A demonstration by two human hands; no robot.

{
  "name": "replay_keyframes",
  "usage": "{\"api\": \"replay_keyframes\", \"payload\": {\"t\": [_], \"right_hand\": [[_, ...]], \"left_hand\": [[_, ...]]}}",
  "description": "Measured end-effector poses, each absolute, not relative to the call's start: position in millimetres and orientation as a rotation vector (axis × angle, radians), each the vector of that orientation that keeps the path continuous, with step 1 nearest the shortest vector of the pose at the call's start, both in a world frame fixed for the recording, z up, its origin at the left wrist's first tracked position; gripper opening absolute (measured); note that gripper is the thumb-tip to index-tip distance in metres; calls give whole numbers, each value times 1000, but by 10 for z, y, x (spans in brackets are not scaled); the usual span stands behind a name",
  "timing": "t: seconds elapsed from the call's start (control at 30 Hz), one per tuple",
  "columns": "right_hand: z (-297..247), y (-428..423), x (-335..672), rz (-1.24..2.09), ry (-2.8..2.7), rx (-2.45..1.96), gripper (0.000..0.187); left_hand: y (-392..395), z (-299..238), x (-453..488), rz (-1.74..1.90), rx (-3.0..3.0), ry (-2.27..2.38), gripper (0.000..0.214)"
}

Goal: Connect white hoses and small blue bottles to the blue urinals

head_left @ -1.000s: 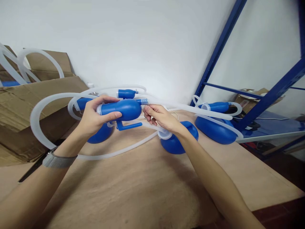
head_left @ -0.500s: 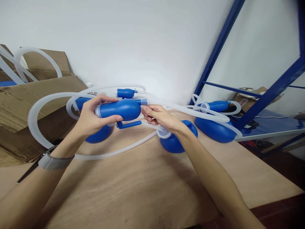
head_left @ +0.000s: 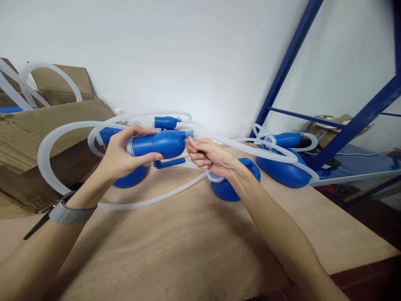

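Note:
My left hand (head_left: 120, 154) is wrapped round a blue squeeze bulb (head_left: 159, 144) held above the brown tabletop (head_left: 188, 242). A white corrugated hose (head_left: 46, 146) loops out from the bulb's left end. At the bulb's narrow right nozzle, my right hand (head_left: 208, 156) pinches the end of a thin white tube (head_left: 250, 144). That tube runs off to the right. A small blue lever juts out under the bulb. A metal watch band sits on my left wrist.
Blue bag-shaped containers lie on the table: one (head_left: 233, 186) under my right wrist, one (head_left: 282, 171) at the right, another (head_left: 130, 177) behind my left hand. Cardboard boxes (head_left: 28, 138) stand at the left. A blue metal shelf frame (head_left: 344, 133) rises at the right.
My right hand has curled tighter and moved a little up toward the bulb's nozzle. The tube at the right has shifted slightly. The bulb and left hand have barely moved.

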State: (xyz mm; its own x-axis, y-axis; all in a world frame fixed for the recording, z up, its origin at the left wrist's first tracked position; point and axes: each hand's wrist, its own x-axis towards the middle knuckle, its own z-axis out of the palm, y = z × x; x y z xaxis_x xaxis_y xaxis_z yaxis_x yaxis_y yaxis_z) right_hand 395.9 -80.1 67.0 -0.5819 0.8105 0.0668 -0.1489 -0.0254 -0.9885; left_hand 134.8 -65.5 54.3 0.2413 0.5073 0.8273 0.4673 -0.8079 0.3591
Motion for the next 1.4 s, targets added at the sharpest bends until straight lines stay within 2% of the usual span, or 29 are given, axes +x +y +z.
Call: {"api": "replay_keyframes", "payload": {"t": [0.3,0.53,0.73,1.0,1.27,1.4], "right_hand": [[588,-804,3868,1489,-1565,-814,47],[574,-796,3845,1381,-1673,-794,55],[581,-787,3857,1369,-1698,-799,53],[591,-768,3920,1283,-1823,-767,60],[566,-746,3957,1070,-1890,-848,58],[605,-772,3976,1096,-1868,-797,49]], "left_hand": [[-647,545,1333,1605,2380,1031,55],[-581,519,1291,1521,2138,1003,52],[-593,537,1307,1546,2182,1017,52],[-622,559,1320,1549,2230,1019,54],[-590,533,1320,1540,2120,992,52],[-504,472,1259,1581,1989,933,51]]}}
